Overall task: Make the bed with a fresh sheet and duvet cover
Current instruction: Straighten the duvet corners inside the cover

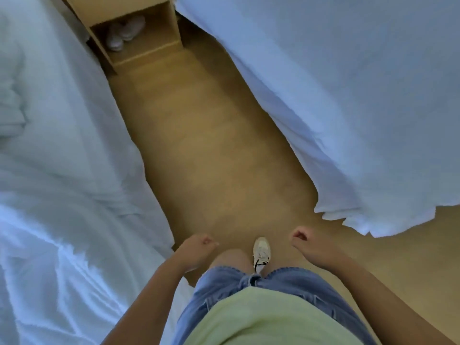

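I stand in a narrow aisle between two beds. The bed on the left carries rumpled white bedding (62,170) bunched in folds. On the right bed a smoother white sheet (348,95) hangs over the side, its corner dropping to the floor. My left hand (199,247) hangs in front of my hip with loosely curled fingers and holds nothing. My right hand (306,242) hangs the same way, empty, a little short of the sheet's hanging corner. Neither hand touches any bedding.
A tan carpeted floor (211,145) runs between the beds. At the far end stands a wooden nightstand (159,38) with a pair of white shoes (124,31) in its open lower shelf. My foot in a white sneaker (261,250) is stepped forward.
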Tool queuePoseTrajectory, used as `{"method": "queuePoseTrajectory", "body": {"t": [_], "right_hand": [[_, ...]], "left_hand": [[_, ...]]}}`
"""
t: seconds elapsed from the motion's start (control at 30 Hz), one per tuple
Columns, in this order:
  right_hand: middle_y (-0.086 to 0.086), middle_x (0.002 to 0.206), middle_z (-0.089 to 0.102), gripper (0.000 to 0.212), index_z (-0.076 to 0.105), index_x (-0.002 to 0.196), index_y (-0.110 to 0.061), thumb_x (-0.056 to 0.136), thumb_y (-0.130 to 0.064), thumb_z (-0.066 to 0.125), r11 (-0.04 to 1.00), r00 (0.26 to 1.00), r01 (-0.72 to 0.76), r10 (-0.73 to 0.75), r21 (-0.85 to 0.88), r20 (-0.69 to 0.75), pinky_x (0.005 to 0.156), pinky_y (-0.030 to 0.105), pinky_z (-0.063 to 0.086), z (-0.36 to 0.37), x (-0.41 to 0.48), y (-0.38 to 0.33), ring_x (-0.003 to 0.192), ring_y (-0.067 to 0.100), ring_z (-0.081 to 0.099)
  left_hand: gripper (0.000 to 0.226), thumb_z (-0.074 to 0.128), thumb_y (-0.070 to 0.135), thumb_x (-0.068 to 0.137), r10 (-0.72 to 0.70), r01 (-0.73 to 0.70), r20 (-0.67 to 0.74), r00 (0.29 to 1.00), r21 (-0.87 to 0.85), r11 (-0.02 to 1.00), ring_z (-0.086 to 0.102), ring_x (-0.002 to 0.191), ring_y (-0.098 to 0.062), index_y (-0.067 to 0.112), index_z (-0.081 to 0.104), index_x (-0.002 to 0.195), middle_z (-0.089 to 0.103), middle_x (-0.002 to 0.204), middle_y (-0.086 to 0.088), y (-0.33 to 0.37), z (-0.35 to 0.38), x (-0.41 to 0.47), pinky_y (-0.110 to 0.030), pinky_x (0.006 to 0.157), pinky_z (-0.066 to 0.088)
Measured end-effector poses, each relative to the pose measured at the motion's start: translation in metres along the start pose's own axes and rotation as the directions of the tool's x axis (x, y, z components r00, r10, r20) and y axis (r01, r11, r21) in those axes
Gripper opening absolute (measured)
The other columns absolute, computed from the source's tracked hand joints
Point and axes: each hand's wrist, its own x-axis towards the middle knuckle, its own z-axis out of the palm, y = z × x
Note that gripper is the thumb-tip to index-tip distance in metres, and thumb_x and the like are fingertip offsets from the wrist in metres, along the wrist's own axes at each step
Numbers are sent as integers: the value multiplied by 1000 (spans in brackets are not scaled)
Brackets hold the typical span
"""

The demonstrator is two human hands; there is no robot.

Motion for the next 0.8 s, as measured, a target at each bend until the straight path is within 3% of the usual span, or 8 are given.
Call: {"method": "queuePoseTrajectory", "body": {"t": [0.13,0.27,0.5,0.63,0.8], "right_hand": [[8,91,64,17,60,92,-15,94,-28,50,986,988,72,-50,-152,146,66,28,43,-59,71,-51,76,17,56],[5,96,63,18,60,96,-16,94,-31,50,943,962,154,-75,-295,262,74,32,47,-83,138,-113,92,23,61],[6,90,62,22,59,100,-11,96,-29,49,858,929,269,-113,-437,351,66,28,40,-90,254,-275,78,20,57],[11,96,65,19,59,100,-11,93,-24,47,837,916,297,-113,-460,386,72,32,41,-94,304,-374,81,22,58],[9,95,65,18,60,100,-11,93,-24,49,808,902,338,-131,-483,412,71,33,43,-94,370,-486,80,19,57]], "left_hand": [[23,53,37,92,-93,68,-104,990,-226,972,61,93,-20,18,61,102,65,101,-3,25,-32,24,-39,91,50],[20,53,34,92,-212,141,-156,965,-374,917,60,89,-18,17,62,97,64,93,1,20,-65,49,-36,87,50],[24,52,26,92,-326,203,-195,925,-470,859,52,71,-17,10,58,75,57,76,-6,-2,-199,116,-31,72,43],[18,50,32,96,-380,200,-266,886,-521,830,57,93,-22,15,58,96,60,94,-4,1,-311,142,-32,85,44],[21,50,34,95,-410,186,-290,865,-574,797,58,98,-23,16,58,101,62,103,-7,3,-422,183,-35,91,46]]}}
